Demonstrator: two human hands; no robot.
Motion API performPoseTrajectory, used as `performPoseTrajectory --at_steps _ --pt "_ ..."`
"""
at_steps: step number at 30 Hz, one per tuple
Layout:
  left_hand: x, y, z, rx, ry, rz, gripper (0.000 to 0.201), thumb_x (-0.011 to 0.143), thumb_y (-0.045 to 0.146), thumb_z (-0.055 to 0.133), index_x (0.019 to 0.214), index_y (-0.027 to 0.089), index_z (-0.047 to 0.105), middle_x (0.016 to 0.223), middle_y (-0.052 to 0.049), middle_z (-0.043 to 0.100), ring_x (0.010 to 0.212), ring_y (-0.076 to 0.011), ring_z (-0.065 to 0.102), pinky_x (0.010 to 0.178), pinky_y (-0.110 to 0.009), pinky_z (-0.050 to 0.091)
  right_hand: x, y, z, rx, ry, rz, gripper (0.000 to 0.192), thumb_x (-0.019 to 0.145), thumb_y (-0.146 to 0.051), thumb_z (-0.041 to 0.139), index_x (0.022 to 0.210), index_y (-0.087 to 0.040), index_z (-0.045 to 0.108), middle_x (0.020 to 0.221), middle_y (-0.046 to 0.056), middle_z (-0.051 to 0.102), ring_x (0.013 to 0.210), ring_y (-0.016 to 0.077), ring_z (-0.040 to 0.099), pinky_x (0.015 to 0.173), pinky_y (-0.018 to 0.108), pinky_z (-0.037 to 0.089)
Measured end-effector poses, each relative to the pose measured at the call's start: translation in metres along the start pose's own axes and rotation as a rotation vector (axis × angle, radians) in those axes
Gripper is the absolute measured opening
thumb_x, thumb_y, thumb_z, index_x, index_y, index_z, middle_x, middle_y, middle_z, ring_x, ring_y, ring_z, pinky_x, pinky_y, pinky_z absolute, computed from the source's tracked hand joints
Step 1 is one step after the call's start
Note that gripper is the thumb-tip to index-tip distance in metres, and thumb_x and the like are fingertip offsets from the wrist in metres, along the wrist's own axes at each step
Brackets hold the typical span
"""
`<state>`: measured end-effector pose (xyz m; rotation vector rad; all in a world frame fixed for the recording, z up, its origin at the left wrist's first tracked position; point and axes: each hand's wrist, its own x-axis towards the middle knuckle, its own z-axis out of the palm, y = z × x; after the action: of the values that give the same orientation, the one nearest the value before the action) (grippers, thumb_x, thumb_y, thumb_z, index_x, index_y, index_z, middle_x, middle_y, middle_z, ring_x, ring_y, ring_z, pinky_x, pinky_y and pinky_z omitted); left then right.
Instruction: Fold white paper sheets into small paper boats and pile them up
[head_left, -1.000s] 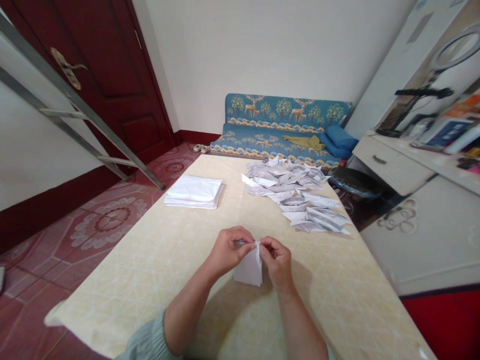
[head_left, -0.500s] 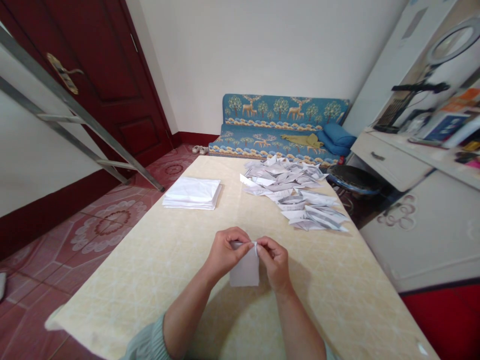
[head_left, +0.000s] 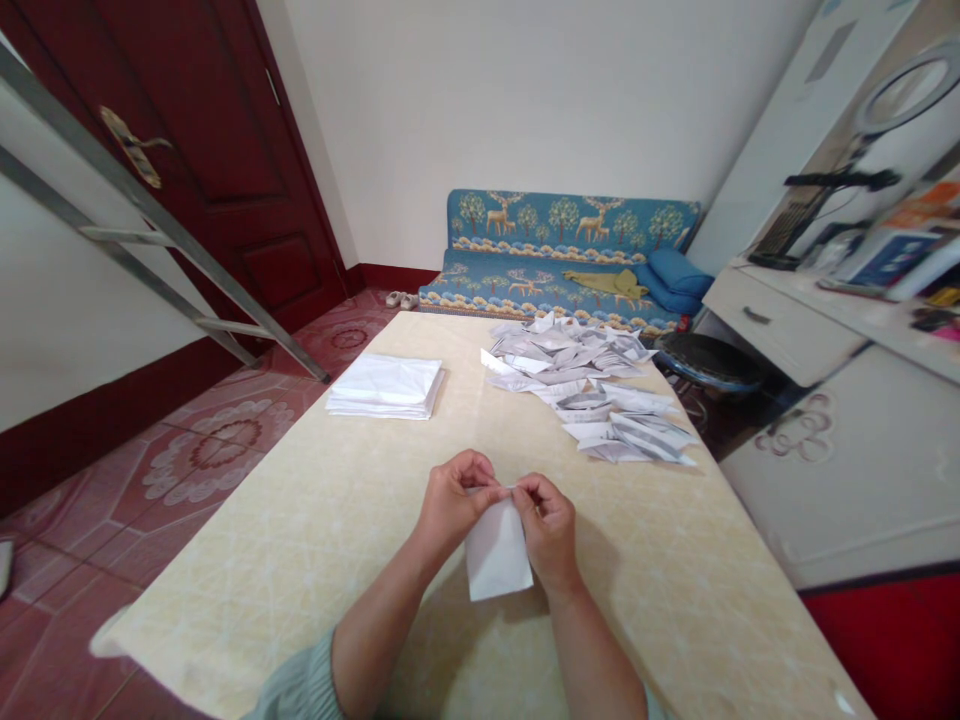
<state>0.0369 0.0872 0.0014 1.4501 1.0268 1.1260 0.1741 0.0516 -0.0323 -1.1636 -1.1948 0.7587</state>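
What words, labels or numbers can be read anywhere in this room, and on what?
None can be read.
The small white folded paper held by the left hand and right hand shows no print.
The heap of folded white-and-grey papers bears grey markings too blurred to read.
The blue and orange boxes on the white shelf carry print too small and blurred.

On the table [head_left: 315, 560] — one folded white paper [head_left: 496, 555] held between two hands, one neat stack of white sheets [head_left: 386, 386] at the far left, one loose heap of folded papers [head_left: 589, 390] at the far right — too many to count.
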Motion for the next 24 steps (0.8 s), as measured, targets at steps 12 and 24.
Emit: performPoseTrajectory --at_steps 12,24 --pt "-0.003 -0.009 -0.009 0.234 -0.031 0.024 0.03 0.072 0.04 0.064 0.061 0.012 0.06 0.055 0.002 0.054 0.052 -0.0087 0.045 0.048 -0.018 0.033 -0.002 0.001 0.003 0.0 -0.023 -0.003 0.015 0.082 -0.031 0.053 0.073 -0.019 0.052 0.066 -0.002 0.048 0.063 0.0124 0.045 0.058 0.022 0.036" --pt "-0.007 -0.011 -0.007 0.141 -0.096 -0.081 0.043 0.078 0.046 0.054 0.051 0.013 0.047 0.049 0.004 0.033 0.047 -0.0067 0.032 0.043 -0.019 0.022 0.0 0.001 0.003 0.091 -0.065 0.133 0.02 0.081 -0.031 0.053 0.066 -0.019 0.047 0.059 -0.006 0.038 0.055 0.0097 0.036 0.05 0.02 0.03"
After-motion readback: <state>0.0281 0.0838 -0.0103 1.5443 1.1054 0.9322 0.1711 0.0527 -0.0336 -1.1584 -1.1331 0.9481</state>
